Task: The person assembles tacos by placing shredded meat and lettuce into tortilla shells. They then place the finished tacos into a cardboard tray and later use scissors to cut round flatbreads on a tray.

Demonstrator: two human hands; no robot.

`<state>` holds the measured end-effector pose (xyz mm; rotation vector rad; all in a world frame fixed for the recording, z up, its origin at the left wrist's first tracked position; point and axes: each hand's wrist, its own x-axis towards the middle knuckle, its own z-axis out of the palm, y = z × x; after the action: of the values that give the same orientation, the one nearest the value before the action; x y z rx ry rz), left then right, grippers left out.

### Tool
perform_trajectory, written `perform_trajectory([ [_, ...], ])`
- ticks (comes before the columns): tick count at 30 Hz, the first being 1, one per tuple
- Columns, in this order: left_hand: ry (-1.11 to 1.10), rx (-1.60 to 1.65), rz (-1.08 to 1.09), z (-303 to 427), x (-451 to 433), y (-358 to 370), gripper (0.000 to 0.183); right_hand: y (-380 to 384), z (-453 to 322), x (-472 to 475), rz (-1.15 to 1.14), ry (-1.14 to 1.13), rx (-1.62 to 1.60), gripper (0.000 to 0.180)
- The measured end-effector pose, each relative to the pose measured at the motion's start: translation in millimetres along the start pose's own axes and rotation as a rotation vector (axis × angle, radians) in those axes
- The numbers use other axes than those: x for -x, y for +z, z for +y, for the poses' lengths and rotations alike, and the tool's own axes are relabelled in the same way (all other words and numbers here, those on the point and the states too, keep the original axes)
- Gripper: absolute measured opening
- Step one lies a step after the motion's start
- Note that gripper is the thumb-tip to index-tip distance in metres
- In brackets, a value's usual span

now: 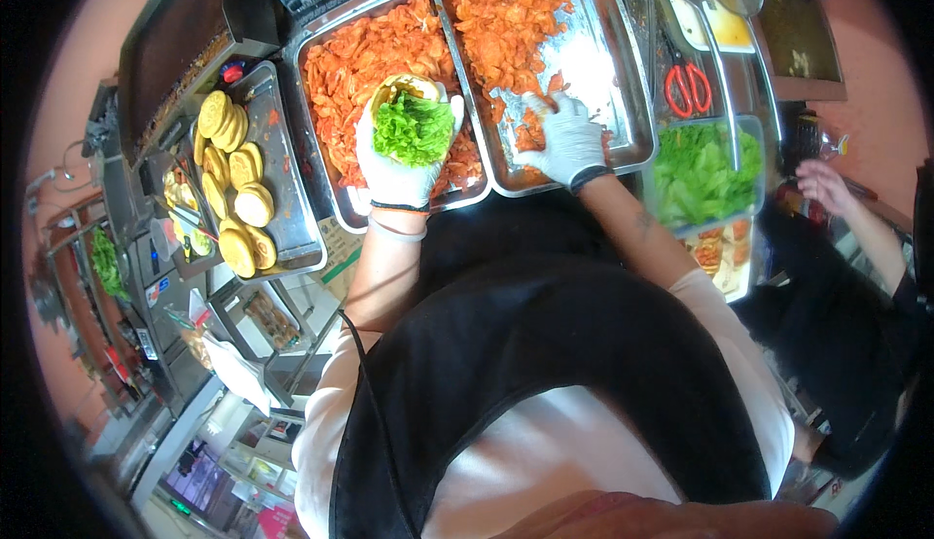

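Note:
In a white glove, my left hand (401,181) holds a split round bun (408,85) from below, over the left metal tray. Green leaf lettuce (414,129) lies in the bun and covers most of it. Beneath is a heap of red-orange sauced meat pieces (365,50). My gloved right hand (573,141) reaches down into the right metal tray (646,123), its fingers spread around a few loose meat pieces (529,134). A larger heap of sauced meat (503,21) fills that tray's far left part. Whether the right palm touches meat is hidden.
On the left, a metal tray (288,167) carries several round buns (237,167). To the right are red-handled scissors (687,88), a ladle (719,65) and a lettuce container (708,167). Another person's hand (828,185) is at the far right. A dark griddle (182,35) stands far left.

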<state>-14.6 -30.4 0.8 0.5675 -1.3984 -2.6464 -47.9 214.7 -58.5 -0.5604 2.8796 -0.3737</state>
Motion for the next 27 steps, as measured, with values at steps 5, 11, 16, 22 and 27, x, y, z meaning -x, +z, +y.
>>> perform_trajectory([
  [5,-0.229,0.637,-0.014,7.3,0.2,19.4,0.024,6.0,6.2,-7.8,-0.146,-0.135,0.008,0.043],
  [11,-0.05,0.21,-0.063,-3.4,-2.0,27.8,0.03,15.0,56.9,-4.3,0.056,-0.098,-0.585,0.029],
  [16,0.054,-0.051,-0.152,-26.2,-7.8,14.2,0.026,-22.8,69.7,-4.5,0.075,0.655,-1.584,0.043],
  [22,-0.494,0.806,-0.059,-34.8,-13.2,45.9,0.035,-103.2,-2.5,-9.0,0.139,0.24,-1.46,0.028],
  [27,-0.398,0.74,-0.271,-52.3,-21.7,52.4,0.039,-106.7,-54.9,-10.7,0.283,-0.284,-0.638,0.05],
])
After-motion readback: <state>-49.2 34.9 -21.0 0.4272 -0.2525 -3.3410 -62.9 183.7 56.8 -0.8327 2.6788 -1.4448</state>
